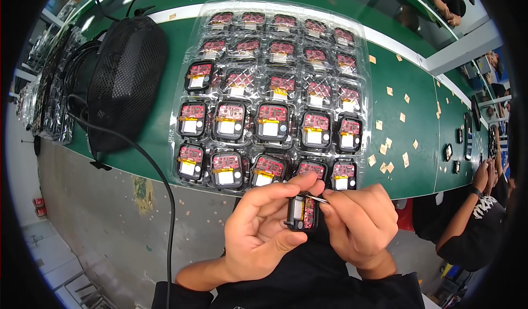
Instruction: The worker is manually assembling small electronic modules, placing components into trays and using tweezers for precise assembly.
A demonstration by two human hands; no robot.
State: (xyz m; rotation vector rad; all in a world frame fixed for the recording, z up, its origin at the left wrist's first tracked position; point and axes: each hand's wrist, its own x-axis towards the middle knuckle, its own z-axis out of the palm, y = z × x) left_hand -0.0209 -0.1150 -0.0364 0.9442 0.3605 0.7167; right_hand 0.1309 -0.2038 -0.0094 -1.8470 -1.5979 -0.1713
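Observation:
Close to my body, above the near edge of the bench, my left hand (258, 229) grips a small black device housing (302, 213) between thumb and fingers. Its open side shows a red circuit board, a yellow strip and a silver-white block. My right hand (360, 221) pinches thin metal tweezers (317, 198), their tip at the upper part of the housing; the exact contact point is too small to tell. Just beyond my hands lies a clear plastic blister tray (181, 89) with rows of similar open housings (272, 123). The nearer rows sit uncovered, while clear plastic lies over most of the farther ones.
At the left a black mesh bag (129, 72) stands on the green bench (407, 166), and a black cable (171, 215) hangs down from it. Small tan paper pieces (402, 117) are scattered right of the tray. Another person's hand (482, 176) works farther right.

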